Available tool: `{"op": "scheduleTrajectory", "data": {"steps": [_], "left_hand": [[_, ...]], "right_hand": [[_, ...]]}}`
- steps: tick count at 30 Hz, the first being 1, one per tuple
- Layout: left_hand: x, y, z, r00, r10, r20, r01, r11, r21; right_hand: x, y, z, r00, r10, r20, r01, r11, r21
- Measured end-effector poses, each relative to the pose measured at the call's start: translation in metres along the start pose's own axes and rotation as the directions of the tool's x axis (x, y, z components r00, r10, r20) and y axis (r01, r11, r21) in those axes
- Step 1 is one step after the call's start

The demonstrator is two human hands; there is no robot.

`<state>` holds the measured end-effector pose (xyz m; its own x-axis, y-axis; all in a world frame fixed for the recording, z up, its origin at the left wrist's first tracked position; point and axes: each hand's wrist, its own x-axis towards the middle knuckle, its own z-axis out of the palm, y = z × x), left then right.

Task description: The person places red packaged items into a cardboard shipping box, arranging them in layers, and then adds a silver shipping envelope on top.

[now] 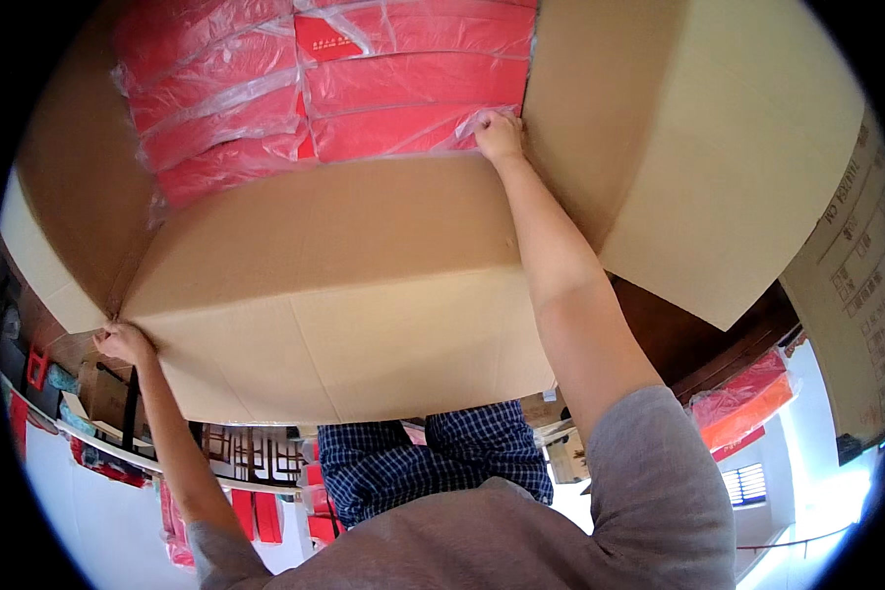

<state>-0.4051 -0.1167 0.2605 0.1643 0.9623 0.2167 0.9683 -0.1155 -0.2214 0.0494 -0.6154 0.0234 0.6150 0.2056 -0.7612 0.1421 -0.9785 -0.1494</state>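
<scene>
A large open cardboard box (383, 211) stands in front of me, its flaps folded outward. Inside lie several flat red packages (418, 79), stacked in two columns and wrapped in clear plastic. Reaching into the box, my right hand (500, 135) has its fingers closed on a bunched bit of plastic wrap (470, 126) at the near right end of the stack. At the near left corner, where two flaps meet, my left hand (125, 342) is closed on the cardboard edge. Some of its fingertips are hidden against the flap.
The right flap (747, 167) spreads wide beside my right arm. Another printed carton (855, 285) stands at the far right. More red plastic-wrapped packages (742, 398) lie at the lower right. A small open carton (103, 393) and dark wooden latticework (256, 452) show at the lower left.
</scene>
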Motion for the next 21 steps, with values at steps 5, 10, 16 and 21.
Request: {"op": "scheduleTrajectory", "data": {"steps": [5,10,16,21], "left_hand": [[-0.105,0.194,-0.031,0.957,0.269,0.105,-0.199,0.878,-0.436],[-0.176,0.283,-0.067,0.639,0.740,0.212,-0.387,0.547,-0.742],[-0.228,0.340,-0.040,0.365,0.822,0.438,-0.273,0.544,-0.793],[-0.244,0.346,-0.012,0.091,0.718,0.690,-0.414,0.658,-0.629]], "right_hand": [[0.028,0.079,0.025,0.873,0.486,0.027,-0.327,0.543,0.774],[-0.006,0.042,-0.018,0.857,0.256,0.447,-0.499,0.633,0.592],[-0.033,0.037,-0.038,0.882,0.275,0.384,-0.471,0.552,0.688],[-0.058,0.030,-0.061,0.871,0.308,0.382,-0.491,0.528,0.693]]}}
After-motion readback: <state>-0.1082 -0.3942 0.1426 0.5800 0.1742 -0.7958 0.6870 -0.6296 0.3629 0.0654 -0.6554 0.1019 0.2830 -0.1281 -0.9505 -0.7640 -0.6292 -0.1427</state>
